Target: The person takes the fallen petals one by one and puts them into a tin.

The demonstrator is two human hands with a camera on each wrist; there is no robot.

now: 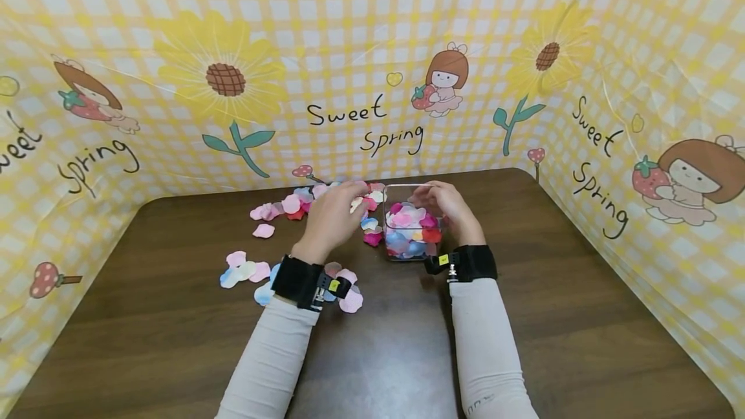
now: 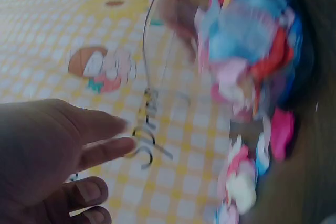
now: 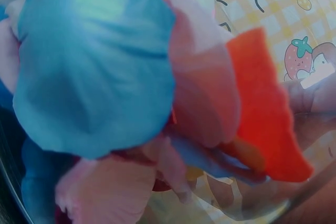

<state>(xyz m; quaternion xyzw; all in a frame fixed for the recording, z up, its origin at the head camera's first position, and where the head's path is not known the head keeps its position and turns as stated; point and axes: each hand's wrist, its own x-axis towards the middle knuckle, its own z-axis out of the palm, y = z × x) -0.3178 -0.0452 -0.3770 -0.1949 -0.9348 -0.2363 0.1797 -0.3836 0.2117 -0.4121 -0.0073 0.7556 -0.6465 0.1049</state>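
My left hand (image 1: pixel 333 217) is half-spread and empty near petals (image 1: pixel 292 204); my right hand (image 1: pixel 455 209) curls round a clear box (image 1: pixel 407 185).

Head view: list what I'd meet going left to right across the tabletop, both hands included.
Leftmost petals → left hand → clear box → right hand. The back petals are left out, as the left hand overlaps them.
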